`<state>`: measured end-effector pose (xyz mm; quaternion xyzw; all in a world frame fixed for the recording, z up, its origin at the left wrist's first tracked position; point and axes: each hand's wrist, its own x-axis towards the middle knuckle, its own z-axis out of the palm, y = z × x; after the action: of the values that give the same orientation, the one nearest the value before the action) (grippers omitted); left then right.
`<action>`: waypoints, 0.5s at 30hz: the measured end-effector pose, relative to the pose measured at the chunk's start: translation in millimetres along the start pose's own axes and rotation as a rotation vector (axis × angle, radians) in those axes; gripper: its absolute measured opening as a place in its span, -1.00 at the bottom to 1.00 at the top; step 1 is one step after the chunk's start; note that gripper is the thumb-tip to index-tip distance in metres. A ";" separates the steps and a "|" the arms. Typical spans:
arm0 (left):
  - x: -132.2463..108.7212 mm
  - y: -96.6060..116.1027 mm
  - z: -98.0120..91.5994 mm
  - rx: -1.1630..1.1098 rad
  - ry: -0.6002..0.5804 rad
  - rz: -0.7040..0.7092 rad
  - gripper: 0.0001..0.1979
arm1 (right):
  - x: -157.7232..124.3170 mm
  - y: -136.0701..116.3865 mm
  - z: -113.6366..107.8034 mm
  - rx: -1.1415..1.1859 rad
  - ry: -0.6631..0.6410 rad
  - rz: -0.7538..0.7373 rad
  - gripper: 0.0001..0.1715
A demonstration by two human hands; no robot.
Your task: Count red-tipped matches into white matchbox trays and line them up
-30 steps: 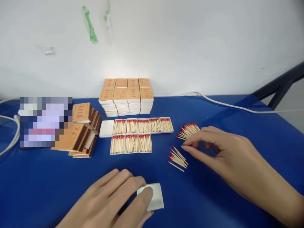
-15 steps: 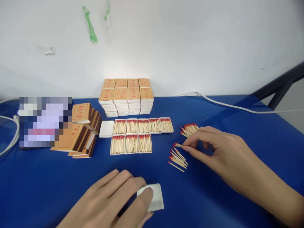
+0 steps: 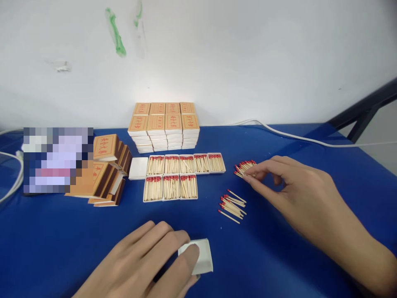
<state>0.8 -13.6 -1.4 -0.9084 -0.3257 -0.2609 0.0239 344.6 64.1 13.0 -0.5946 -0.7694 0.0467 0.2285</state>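
My left hand [image 3: 151, 265] is closed on a white matchbox tray [image 3: 204, 256] near the table's front edge, its thumb lying over the tray. Over on the right, my right hand [image 3: 288, 190] has thumb and forefinger pinched at the near side of a pile of red-headed matches [image 3: 243, 166]; its fingertips touch matches there. A looser group of matches [image 3: 232, 207] lies on the blue table just in front of that pile. Left of the matches stand two rows of white trays filled with matches [image 3: 180, 187], with one blank white tray [image 3: 138, 168] at the left end.
Orange-topped matchboxes [image 3: 164, 124] are stacked by the wall. More orange covers [image 3: 105, 149] lie in a leaning heap at the left, beside a blurred-out flat object [image 3: 58, 159]. A white cable [image 3: 288, 134] runs along the back of the blue table [image 3: 310, 165].
My right hand has moved slightly back from the loose group to the rear pile. The match it pinched now lies with the loose group. My left hand keeps its place on the tray.
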 end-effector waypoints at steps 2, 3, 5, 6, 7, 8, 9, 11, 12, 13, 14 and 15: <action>-2.0 0.6 1.5 0.021 0.019 0.009 -0.71 | -0.2 1.6 4.9 -0.045 -0.002 0.003 -0.56; -2.1 1.0 1.9 0.022 0.022 0.005 -0.71 | -0.4 2.0 6.7 -0.059 -0.001 0.006 -0.54; -0.1 1.5 1.4 0.011 0.028 -0.009 -0.70 | -1.0 2.4 8.8 -0.068 -0.005 0.010 -0.50; 1.7 1.7 0.7 0.007 -0.003 -0.012 -0.70 | -1.3 2.4 9.0 -0.067 -0.008 0.010 -0.50; 3.5 1.8 -0.1 0.008 0.000 -0.007 -0.71 | -1.5 2.4 8.8 -0.064 -0.008 0.008 -0.49; 5.2 1.9 -0.9 0.009 -0.002 -0.016 -0.71 | -1.6 2.3 8.3 -0.060 -0.008 0.009 -0.50; 6.5 1.9 -1.6 0.006 -0.007 -0.012 -0.72 | -1.6 2.2 7.5 -0.055 -0.010 0.016 -0.51; 7.7 2.0 -1.9 0.004 -0.002 -0.005 -0.72 | -1.3 1.7 5.8 -0.048 -0.025 0.042 -0.54; 7.7 1.9 -1.8 0.007 0.005 -0.001 -0.72 | -1.0 1.4 5.0 -0.045 -0.043 0.056 -0.56; 7.4 1.8 -1.5 0.013 0.014 0.000 -0.72 | -0.6 1.3 4.5 -0.042 -0.061 0.067 -0.56; 7.1 1.5 -1.2 0.016 0.019 -0.002 -0.73 | -0.3 1.4 4.1 -0.041 -0.076 0.071 -0.55; 6.8 1.2 -1.0 0.016 0.027 -0.004 -0.72 | 0.0 1.6 3.8 -0.039 -0.084 0.068 -0.54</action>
<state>5.5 -10.8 3.0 -0.9039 -0.3294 -0.2708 0.0353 344.5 65.3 9.0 -0.6224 -0.7584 0.0645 0.1824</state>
